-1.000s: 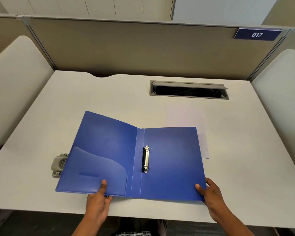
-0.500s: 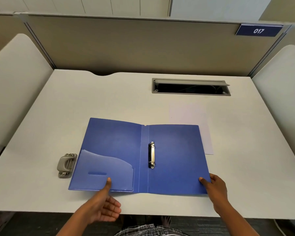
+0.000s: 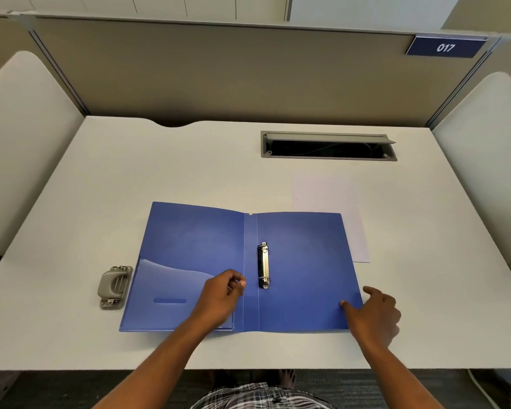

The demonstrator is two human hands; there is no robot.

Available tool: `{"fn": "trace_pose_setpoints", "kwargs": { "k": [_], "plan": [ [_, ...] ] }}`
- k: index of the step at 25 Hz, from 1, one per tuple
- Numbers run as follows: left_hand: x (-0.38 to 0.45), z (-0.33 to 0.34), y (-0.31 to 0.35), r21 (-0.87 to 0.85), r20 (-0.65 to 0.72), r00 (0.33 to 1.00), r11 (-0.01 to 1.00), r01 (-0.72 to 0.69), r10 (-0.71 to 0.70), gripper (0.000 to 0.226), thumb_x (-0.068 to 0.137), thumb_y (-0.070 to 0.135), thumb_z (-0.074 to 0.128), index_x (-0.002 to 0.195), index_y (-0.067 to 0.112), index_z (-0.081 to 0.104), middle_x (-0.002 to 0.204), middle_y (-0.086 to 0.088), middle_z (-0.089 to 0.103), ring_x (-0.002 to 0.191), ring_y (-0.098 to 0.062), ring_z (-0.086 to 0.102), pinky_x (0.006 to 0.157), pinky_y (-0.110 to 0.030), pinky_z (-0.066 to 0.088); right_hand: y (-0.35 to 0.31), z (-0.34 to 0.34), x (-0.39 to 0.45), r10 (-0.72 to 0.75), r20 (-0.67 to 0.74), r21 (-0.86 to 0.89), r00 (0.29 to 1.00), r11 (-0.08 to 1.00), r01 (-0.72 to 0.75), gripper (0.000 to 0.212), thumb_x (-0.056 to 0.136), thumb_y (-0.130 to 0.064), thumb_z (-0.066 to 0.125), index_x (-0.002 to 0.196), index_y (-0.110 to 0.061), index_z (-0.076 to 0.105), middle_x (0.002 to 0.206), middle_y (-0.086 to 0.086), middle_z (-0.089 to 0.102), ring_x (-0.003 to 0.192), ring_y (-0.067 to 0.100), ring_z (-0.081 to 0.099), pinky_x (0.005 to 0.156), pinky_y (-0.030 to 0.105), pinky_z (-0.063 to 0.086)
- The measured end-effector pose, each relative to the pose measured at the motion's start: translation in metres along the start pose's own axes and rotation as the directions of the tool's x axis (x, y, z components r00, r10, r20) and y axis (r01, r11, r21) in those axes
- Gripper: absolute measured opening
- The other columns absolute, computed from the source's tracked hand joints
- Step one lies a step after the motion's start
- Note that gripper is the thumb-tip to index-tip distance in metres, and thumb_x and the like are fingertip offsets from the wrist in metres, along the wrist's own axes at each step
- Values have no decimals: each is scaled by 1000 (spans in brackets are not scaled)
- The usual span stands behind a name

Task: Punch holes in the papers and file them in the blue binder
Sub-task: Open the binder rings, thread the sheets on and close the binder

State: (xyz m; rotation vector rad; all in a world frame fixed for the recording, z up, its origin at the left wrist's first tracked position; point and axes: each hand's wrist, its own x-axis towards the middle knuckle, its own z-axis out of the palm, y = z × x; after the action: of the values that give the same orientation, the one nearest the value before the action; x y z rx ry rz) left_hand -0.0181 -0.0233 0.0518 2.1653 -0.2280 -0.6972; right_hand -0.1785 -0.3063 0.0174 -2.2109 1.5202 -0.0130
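Blue binder (image 3: 207, 261) lay open on the surface, its ring clasp (image 3: 263, 265) running lengthwise just right of the loosely curled, empty left hand (image 3: 223, 293), right hand (image 3: 372, 314) farther off, thumb pressing the cover's corner.

The blue binder (image 3: 301, 270) is covering the paper's (image 3: 328, 193) near corner; the left hand's (image 3: 219, 299) blurred fingertips are hiding their grip.
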Motion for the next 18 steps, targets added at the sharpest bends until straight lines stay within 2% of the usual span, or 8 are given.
{"fn": "trace_pose_setpoints", "kwargs": {
  "k": [3,5,6,8,10,13,15,18],
  "plan": [
    [16,14,9,5,24,998,999,-51,51,13,99,23,55,108,23,65,93,4,69,88,-13,67,80,-25,56,-23,8,-9,-285,-68,89,956,953,290,46,79,-27,82,120,-21,65,123,8,62,114,33,56,89,46,51],
    [24,23,12,-11,37,998,999,-44,45,16,101,18,50,108,21,65,91,3,68,86,-13,67,78,-25,56,-45,20,-16,-447,10,246,895,868,431,27,83,-22,79,108,-24,69,105,-2,68,97,20,65,83,40,57],
    [29,28,11,-13,45,999,1000,-29,29,18,102,17,48,108,21,65,90,2,69,84,-14,67,77,-26,56,-57,26,-20,-492,78,323,867,835,445,21,85,-20,78,103,-26,69,96,-6,69,86,12,66,79,37,58],
    [36,34,9,4,55,998,1000,-6,5,20,102,16,47,106,20,66,86,0,70,79,-16,67,75,-31,58,-83,37,-29,-541,219,427,812,802,419,16,88,-18,75,96,-30,69,83,-10,70,72,8,65,73,31,58],
    [40,39,5,19,64,998,1000,-4,3,19,101,16,48,104,21,66,80,0,70,72,-14,66,66,-31,57,-104,47,-37,-567,326,478,756,789,386,11,90,-19,73,97,-28,71,78,-8,71,71,7,66,72,29,58],
    [42,44,6,14,82,997,1000,-7,6,19,102,16,48,105,21,65,80,-1,70,65,-12,63,54,-20,46,-115,64,-35,-565,401,469,721,803,368,8,95,-26,68,101,-23,72,84,-4,74,78,11,69,77,35,60],
    [44,47,4,15,80,997,1000,-13,12,16,101,18,50,105,21,65,81,-1,70,66,-13,65,55,-23,50,-112,73,-31,-557,436,451,707,815,364,11,97,-32,65,100,-24,72,83,-4,74,78,14,69,77,40,61],
    [47,51,-3,44,76,995,997,-63,59,5,97,22,59,99,23,64,77,2,70,70,-15,68,70,-37,60,-105,79,-33,-571,441,452,692,808,379,14,100,-36,60,100,-25,68,82,-5,73,77,14,69,77,40,60]
  ]
}}
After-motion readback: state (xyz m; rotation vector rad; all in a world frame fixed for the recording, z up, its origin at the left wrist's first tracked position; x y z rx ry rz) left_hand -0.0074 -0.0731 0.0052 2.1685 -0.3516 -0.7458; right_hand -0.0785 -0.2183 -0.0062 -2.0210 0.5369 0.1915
